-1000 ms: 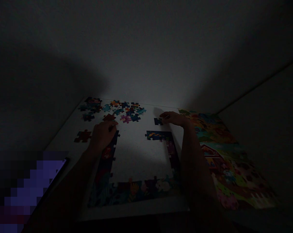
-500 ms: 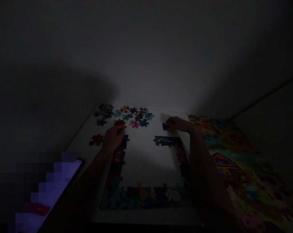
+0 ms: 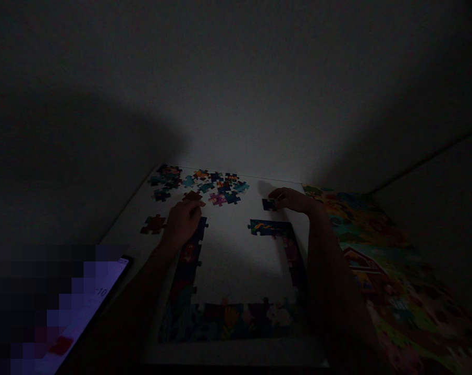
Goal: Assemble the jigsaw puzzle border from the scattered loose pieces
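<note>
On a white puzzle board [image 3: 236,263] in very dim light, the right hand [image 3: 294,200] stretches forward, its fingertips [image 3: 277,194] against a small dark blue jigsaw piece [image 3: 269,204]. The gloom hides whether finger and thumb pinch the piece or only touch it. The left hand [image 3: 183,221] is curled, its fingers bunched together, with a dark red jigsaw piece [image 3: 192,196] just beyond them; whether it grips anything cannot be told.

Around both hands lies a partly built border of interlocked multicoloured jigsaw pieces [image 3: 228,322], running along the near side and up both flanks. Its left column sits just beside the left hand, and its blue-and-orange right section [image 3: 267,227] lies just below the dark blue piece. A second dark red jigsaw piece [image 3: 153,224] lies left of the left hand. Loose blue, teal, orange and magenta jigsaw pieces [image 3: 205,185] are scattered toward the far edge.

Right of the board sits a bright printed farm picture with a red barn [image 3: 376,276]. At lower left glows a partly pixelated phone or tablet screen [image 3: 103,291].
</note>
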{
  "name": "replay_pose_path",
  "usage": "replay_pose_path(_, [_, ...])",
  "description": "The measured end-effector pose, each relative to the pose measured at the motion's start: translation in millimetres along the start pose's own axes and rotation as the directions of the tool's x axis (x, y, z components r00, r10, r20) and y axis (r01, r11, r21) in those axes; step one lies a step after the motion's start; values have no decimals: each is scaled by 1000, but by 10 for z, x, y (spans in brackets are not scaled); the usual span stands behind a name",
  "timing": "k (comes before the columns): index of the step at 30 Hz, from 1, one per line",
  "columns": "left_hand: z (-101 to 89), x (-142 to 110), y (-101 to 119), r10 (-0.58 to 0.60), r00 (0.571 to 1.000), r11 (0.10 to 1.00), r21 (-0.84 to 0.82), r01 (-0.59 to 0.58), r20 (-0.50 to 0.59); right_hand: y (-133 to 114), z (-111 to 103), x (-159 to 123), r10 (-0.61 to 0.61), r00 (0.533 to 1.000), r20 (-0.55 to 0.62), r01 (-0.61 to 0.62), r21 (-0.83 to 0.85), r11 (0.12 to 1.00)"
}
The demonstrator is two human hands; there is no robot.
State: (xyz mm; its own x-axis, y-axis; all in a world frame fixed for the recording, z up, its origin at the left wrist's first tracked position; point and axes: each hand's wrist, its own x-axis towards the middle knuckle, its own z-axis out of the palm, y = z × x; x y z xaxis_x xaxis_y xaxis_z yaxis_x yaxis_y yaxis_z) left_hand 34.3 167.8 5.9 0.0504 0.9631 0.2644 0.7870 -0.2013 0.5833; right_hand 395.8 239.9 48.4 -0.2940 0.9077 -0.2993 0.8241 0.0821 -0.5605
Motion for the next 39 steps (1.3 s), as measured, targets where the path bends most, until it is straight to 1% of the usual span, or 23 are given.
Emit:
replay_pose_path(3, [-4, 0, 5, -56, 998, 998, -10, 57, 24, -13, -19, -31, -10, 1000, 5, 10, 42, 999])
replay_pose_path(7, [-31, -3, 41, -90, 995, 996, -7, 90, 39, -70, 26, -19, -37, 999, 25, 37, -5, 999])
replay_pose_path(10, [-45, -6, 66, -97, 994, 995, 4, 97, 41, -89, 57, -4, 2, 999, 42, -1, -21, 1000])
replay_pose_path(13, [-48, -8, 79, -99, 994, 995, 3, 99, 44, -87, 60, -8, 29, 999, 34, -28, -21, 999])
replay_pose_path(19, [-45, -7, 76, -92, 995, 996, -10, 92, 32, -74, 40, -21, -49, 999, 18, 49, 10, 999])
replay_pose_path(25, [-32, 3, 45, -81, 996, 997, 19, 80, 37, 13, 70, 19, -57, 997, -45, 64, 161, 985])
replay_pose_path(29, [-33, 4, 44, -104, 994, 994, 50, 102, 41, 45, 83, 21, -101, 992, -70, 115, 244, 963])
replay_pose_path(32, [-36, 5, 51, -132, 990, 990, 60, 129, 44, 21, 93, 16, -119, 990, -73, 136, 326, 936])
replay_pose_path(35, [-33, 7, 50, -127, 991, 991, 51, 125, 36, -25, 118, 15, -103, 993, -63, 120, 425, 897])
replay_pose_path(39, [-30, 3, 53, -129, 992, 991, 32, 128, 18, -79, 151, 3, -95, 994, -54, 109, 517, 849])
